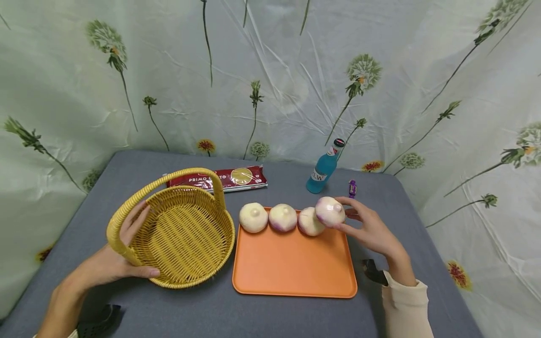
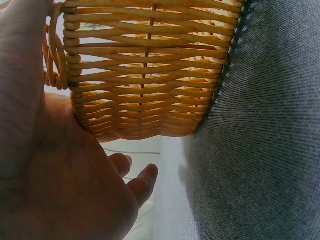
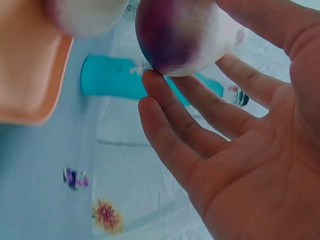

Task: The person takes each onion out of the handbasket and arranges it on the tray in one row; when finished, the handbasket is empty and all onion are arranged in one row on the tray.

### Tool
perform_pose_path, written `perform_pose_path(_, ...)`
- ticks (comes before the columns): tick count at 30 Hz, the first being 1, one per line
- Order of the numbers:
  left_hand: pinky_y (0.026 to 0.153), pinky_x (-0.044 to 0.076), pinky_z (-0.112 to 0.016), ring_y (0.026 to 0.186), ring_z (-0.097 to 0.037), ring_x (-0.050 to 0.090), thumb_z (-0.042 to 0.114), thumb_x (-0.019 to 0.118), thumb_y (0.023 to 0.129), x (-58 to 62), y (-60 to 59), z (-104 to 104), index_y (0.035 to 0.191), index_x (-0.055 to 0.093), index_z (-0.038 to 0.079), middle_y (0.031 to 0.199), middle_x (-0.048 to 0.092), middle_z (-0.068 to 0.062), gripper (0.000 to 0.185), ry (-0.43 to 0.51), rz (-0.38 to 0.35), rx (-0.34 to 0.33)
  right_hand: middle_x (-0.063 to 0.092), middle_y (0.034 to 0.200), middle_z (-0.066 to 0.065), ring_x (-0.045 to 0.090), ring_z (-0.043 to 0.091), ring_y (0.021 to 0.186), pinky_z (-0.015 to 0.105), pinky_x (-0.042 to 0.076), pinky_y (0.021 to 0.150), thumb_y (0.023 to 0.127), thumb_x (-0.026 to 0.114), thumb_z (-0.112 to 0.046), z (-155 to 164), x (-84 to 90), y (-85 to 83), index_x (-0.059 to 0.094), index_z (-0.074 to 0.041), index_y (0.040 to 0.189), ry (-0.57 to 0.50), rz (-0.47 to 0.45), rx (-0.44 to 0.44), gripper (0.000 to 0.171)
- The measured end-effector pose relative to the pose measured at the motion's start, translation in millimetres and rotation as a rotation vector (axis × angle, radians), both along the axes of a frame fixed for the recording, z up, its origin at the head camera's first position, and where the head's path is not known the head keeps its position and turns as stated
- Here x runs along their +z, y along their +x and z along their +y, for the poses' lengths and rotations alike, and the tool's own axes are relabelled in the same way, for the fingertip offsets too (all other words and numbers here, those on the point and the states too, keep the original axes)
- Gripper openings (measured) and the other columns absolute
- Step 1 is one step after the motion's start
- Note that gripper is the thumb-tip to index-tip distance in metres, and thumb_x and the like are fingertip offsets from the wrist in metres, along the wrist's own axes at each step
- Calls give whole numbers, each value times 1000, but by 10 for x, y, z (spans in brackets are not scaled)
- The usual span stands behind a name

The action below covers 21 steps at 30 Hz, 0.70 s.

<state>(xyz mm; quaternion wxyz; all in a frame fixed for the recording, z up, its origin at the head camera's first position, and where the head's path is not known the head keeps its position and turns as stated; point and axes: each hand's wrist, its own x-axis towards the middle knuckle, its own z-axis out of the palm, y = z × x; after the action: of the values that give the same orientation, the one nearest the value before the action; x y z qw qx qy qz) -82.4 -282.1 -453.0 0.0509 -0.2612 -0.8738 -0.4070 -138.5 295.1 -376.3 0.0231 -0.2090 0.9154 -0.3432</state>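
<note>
We've got our right hand (image 1: 372,230) pinching an onion (image 1: 330,211) at the tray's (image 1: 291,267) 1 o'clock — left hand (image 1: 116,256) gripping the basket (image 1: 186,234) rim.

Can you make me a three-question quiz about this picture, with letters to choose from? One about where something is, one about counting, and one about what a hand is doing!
1. Where is the blue bottle?
A) behind the tray
B) in the basket
C) on the tray

2. How many turnips are there?
A) two
B) four
C) six

3. What is the right hand doing?
A) lying flat
B) gripping the bottle
C) holding a turnip

Answers: 1 A, it stands on the table beyond the tray. 2 B, four are lined up along the tray's far edge. 3 C, its fingers pinch the rightmost turnip.
</note>
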Motion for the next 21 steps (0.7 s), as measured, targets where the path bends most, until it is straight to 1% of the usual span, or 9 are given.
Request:
perform_pose_path(6,107,2,-4,151,-7,-7,19,101,48,23,3,14,160,5,0,166,-3,-19,149,5,13,-5,54,141,18,59,40,119,56,46,100,91,75,-21,185,-56,21,47,-7,145,39,-15,-59,62)
perform_pose_path(11,106,1,-5,151,-7,-9,20,101,49,27,7,13,161,5,1,166,-4,-16,149,-3,1,-1,54,141,19,60,41,118,57,47,99,91,76,-22,306,-106,35,47,-6,144,77,-36,-102,62)
perform_pose_path(17,106,-1,-5,151,-9,-10,20,101,49,19,15,12,160,5,1,166,-4,-18,148,-2,2,1,53,140,24,60,45,116,59,48,96,91,76,-25,374,-162,36,48,-3,143,130,-76,-131,63)
perform_pose_path(21,106,-1,-6,152,-11,-10,19,101,49,17,20,19,160,5,1,166,-5,-17,148,-2,4,3,53,140,24,60,45,116,60,49,96,91,76,-25,388,-201,26,48,-3,143,142,-94,-136,63)
